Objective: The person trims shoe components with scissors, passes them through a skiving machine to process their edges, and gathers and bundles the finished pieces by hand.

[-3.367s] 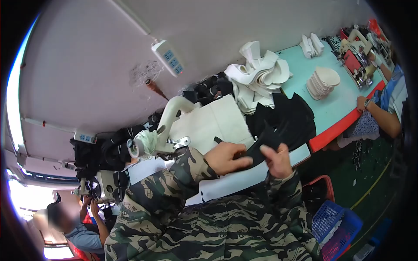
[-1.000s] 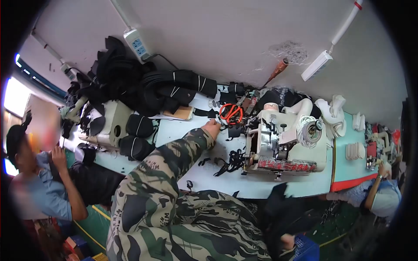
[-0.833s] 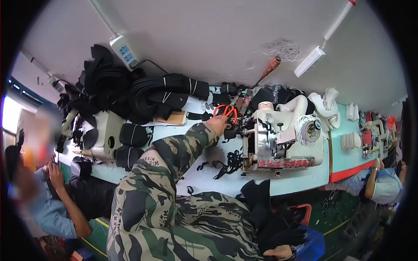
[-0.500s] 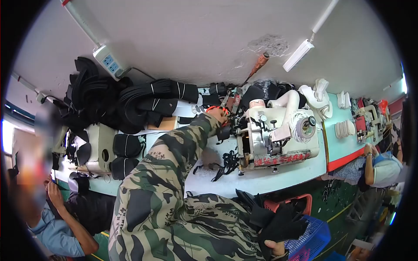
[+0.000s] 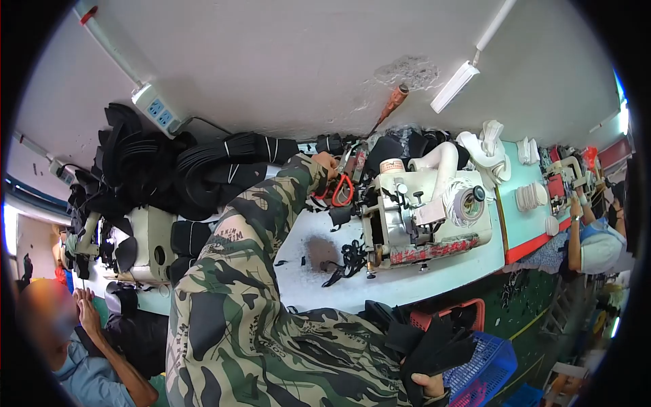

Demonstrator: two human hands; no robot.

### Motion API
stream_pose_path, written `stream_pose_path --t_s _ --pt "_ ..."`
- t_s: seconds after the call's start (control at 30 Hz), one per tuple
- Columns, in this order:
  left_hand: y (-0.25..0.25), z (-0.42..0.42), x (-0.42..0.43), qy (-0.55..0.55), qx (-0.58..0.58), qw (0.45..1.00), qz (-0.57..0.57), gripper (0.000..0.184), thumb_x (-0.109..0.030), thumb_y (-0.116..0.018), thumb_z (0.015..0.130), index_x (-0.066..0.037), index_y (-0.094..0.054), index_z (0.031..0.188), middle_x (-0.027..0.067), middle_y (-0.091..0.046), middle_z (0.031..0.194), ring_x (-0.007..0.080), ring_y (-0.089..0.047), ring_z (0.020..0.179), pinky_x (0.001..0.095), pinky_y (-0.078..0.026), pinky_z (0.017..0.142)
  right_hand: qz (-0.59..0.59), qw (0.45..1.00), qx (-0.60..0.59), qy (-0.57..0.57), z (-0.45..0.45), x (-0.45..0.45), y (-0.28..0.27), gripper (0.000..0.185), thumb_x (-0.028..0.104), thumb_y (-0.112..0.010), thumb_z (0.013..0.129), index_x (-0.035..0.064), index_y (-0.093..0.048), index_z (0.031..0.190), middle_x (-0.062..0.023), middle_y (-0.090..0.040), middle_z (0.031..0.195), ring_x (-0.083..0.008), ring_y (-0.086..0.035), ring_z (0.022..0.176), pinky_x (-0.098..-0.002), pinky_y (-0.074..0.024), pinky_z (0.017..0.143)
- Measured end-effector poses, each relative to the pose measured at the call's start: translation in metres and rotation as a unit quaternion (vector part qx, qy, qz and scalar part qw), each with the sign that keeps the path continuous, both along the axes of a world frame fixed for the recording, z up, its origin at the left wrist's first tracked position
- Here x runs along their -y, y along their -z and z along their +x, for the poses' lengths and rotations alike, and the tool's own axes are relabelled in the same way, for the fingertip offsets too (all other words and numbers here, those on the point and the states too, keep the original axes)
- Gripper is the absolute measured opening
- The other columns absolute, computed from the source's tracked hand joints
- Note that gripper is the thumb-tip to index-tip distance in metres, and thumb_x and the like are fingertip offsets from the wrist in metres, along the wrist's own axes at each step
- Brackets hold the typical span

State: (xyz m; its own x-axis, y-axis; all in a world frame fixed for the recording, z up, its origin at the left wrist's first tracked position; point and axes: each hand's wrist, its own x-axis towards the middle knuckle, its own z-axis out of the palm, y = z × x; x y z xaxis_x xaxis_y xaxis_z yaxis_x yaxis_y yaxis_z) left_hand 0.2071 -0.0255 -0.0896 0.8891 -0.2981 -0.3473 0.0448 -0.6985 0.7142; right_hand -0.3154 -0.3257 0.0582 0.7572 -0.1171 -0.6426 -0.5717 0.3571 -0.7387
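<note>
My left hand (image 5: 325, 163), at the end of a camouflage sleeve (image 5: 237, 237), reaches to the back of the white table. It is beside a pair of scissors with orange-red handles (image 5: 344, 192) that lies on the table; its fingers are mostly hidden. Low in the view, my right hand (image 5: 428, 384) grips a bunch of black fabric pieces (image 5: 444, 353), thumb on the near side. A white sewing machine (image 5: 427, 227) with a reel of white tape (image 5: 466, 205) stands right of the scissors. Black scraps (image 5: 349, 261) lie in front of my left hand.
Bundled black strips (image 5: 210, 159) pile up along the wall. An orange-handled tool (image 5: 393, 105) leans there. A blue basket (image 5: 485, 370) and a red basket (image 5: 468, 308) stand below the table. Co-workers sit left (image 5: 95, 353) and right (image 5: 597, 237).
My left hand has moved back and slightly left, off the scissors, whose orange-red handles now show fully. My right hand keeps its hold on the black fabric pieces. The view has shifted slightly.
</note>
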Motion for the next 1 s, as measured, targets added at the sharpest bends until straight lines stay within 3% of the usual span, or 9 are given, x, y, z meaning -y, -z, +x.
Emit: stream_pose_path --t_s 0.13,0.27,0.37,0.4,0.53,0.63,0.8,0.87,1.0 --pt "0.004 0.006 0.019 -0.009 0.059 0.997 0.045 0.014 -0.016 -0.066 0.075 -0.005 -0.068 0.083 0.0079 -0.065 0.065 0.0166 -0.063 0.053 0.0296 -0.052 0.059 0.009 1.0 -0.008 0.022 0.02 -0.013 -0.023 0.047 0.003 -0.065 0.07 -0.0034 -0.051 0.115 -0.0128 -0.058 0.107 -0.0266 -0.055 0.099 -0.037 -0.0426 0.091" --pt "-0.016 -0.001 0.023 0.033 0.109 0.991 0.068 0.016 -0.017 -0.065 0.074 -0.005 -0.066 0.085 0.0164 -0.064 0.08 0.0265 -0.064 0.076 0.0369 -0.051 0.071 -0.022 0.999 -0.028 -0.006 0.061 -0.031 -0.05 0.052 0.019 -0.067 0.06 -0.008 -0.053 0.103 -0.017 -0.06 0.093 -0.0249 -0.058 0.083 -0.0339 -0.0461 0.077" --pt "-0.023 -0.024 0.019 0.17 0.267 0.941 0.115 0.039 -0.016 -0.067 0.066 -0.008 -0.058 0.103 0.0165 -0.051 0.104 0.0341 -0.052 0.098 0.0416 -0.046 0.082 -0.009 0.999 -0.044 -0.007 0.064 -0.027 -0.048 0.053 0.017 -0.067 0.061 -0.0082 -0.052 0.105 -0.0174 -0.06 0.095 -0.0251 -0.058 0.085 -0.0344 -0.046 0.079" --pt "-0.033 -0.034 0.025 0.297 0.16 0.924 0.182 0.035 -0.015 -0.067 0.065 -0.008 -0.06 0.099 0.015 -0.052 0.104 0.0326 -0.052 0.096 0.0406 -0.046 0.082 -0.001 0.999 -0.044 -0.011 0.063 -0.025 -0.045 0.053 0.017 -0.067 0.061 -0.0083 -0.052 0.105 -0.0175 -0.06 0.095 -0.0252 -0.058 0.086 -0.0344 -0.0458 0.079" --pt "0.035 -0.059 0.008 0.363 0.281 0.876 0.148 0.019 -0.016 -0.062 0.071 -0.007 -0.066 0.087 0.0095 -0.059 0.092 0.0306 -0.056 0.09 0.0406 -0.047 0.076 0.014 0.999 -0.037 -0.027 0.069 -0.022 -0.044 0.054 0.017 -0.066 0.061 -0.0086 -0.051 0.107 -0.0181 -0.06 0.096 -0.0261 -0.058 0.087 -0.0349 -0.0453 0.08" --pt "0.004 -0.049 0.013 0.264 0.091 0.958 0.057 0.015 -0.018 -0.059 0.074 -0.005 -0.066 0.079 0.0122 -0.063 0.081 0.0299 -0.061 0.081 0.0402 -0.048 0.072 0.052 0.996 -0.065 0.042 0.037 -0.01 -0.02 0.048 0.001 -0.064 0.07 -0.0031 -0.051 0.116 -0.0133 -0.058 0.107 -0.0271 -0.056 0.1 -0.0375 -0.0427 0.092" --pt "0.008 -0.035 0.026 0.022 0.063 0.998 -0.02 0.026 -0.025 -0.061 0.074 -0.004 -0.064 0.09 0.0144 -0.063 0.079 0.033 -0.061 0.078 0.0418 -0.048 0.074 0.05 0.995 -0.083 0.038 0.04 -0.009 -0.024 0.05 0.001 -0.065 0.07 -0.002 -0.05 0.118 -0.0139 -0.058 0.11 -0.0271 -0.055 0.103 -0.0375 -0.042 0.094" --pt "0.013 -0.051 0.026 0.287 0.23 0.928 0.058 0.024 -0.022 -0.063 0.074 -0.003 -0.064 0.089 0.0157 -0.06 0.087 0.0318 -0.058 0.084 0.0384 -0.047 0.077 0.055 0.993 -0.094 0.04 0.049 -0.014 -0.03 0.05 0.001 -0.065 0.07 -0.0015 -0.05 0.118 -0.0138 -0.058 0.112 -0.0269 -0.055 0.104 -0.0376 -0.0418 0.094" --pt "0.022 -0.083 0.003 0.328 0.342 0.875 0.098 0.019 -0.013 -0.06 0.071 -0.005 -0.062 0.088 0.0121 -0.056 0.084 0.0308 -0.056 0.081 0.0364 -0.049 0.073 0.012 0.999 -0.041 -0.013 0.074 -0.022 -0.043 0.055 0.017 -0.066 0.061 -0.0088 -0.05 0.107 -0.0186 -0.059 0.096 -0.0271 -0.057 0.087 -0.0358 -0.0452 0.08"
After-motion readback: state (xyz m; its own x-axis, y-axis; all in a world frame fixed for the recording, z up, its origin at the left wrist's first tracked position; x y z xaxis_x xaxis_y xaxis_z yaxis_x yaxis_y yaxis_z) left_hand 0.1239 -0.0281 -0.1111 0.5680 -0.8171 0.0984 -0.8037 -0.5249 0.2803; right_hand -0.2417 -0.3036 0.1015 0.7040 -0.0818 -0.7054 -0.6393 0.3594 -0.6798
